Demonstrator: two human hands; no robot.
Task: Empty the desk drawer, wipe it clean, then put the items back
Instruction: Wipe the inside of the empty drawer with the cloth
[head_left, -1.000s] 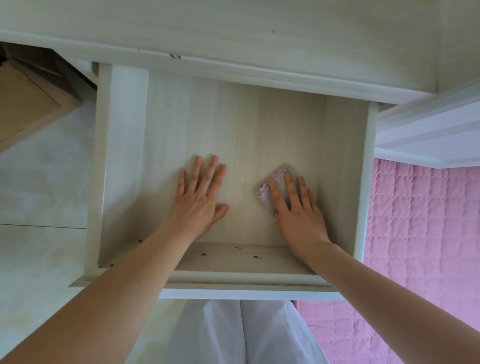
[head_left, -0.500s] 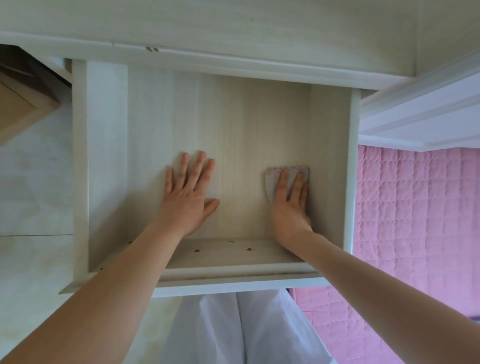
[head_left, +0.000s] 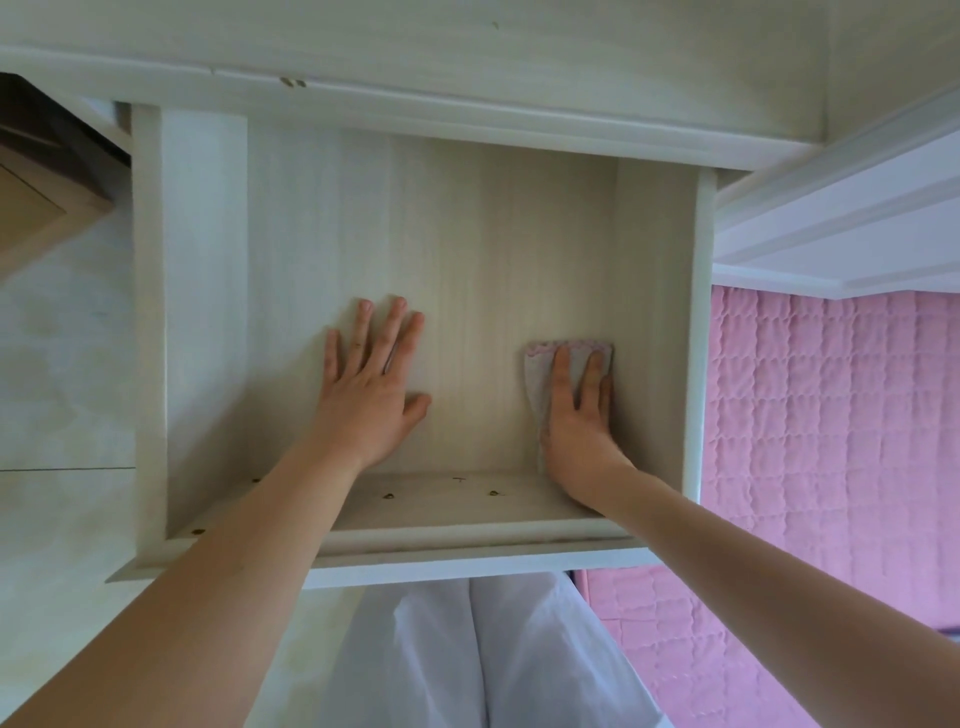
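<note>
The pale wooden drawer (head_left: 150, 332) is pulled out toward me and holds nothing but my hands and a cloth. My left hand (head_left: 371, 387) lies flat on the drawer bottom near the middle, fingers straight and spread. My right hand (head_left: 579, 415) presses a small grey cloth with a pink edge (head_left: 537, 371) flat against the bottom, close to the drawer's right wall. The cloth shows above and to the left of my fingers; the rest is hidden under my palm.
The desk top (head_left: 467, 57) overhangs the back of the drawer. A pink quilted bed cover (head_left: 831, 441) lies to the right, under a white bed frame (head_left: 841, 239). A brown wooden piece (head_left: 36, 197) sits at the far left over pale floor. My white-clad legs (head_left: 478, 654) are below the drawer front.
My right hand has slid the cloth rightward to the drawer's right wall and turned its fingers straight ahead. My left hand has stayed flat in the middle.
</note>
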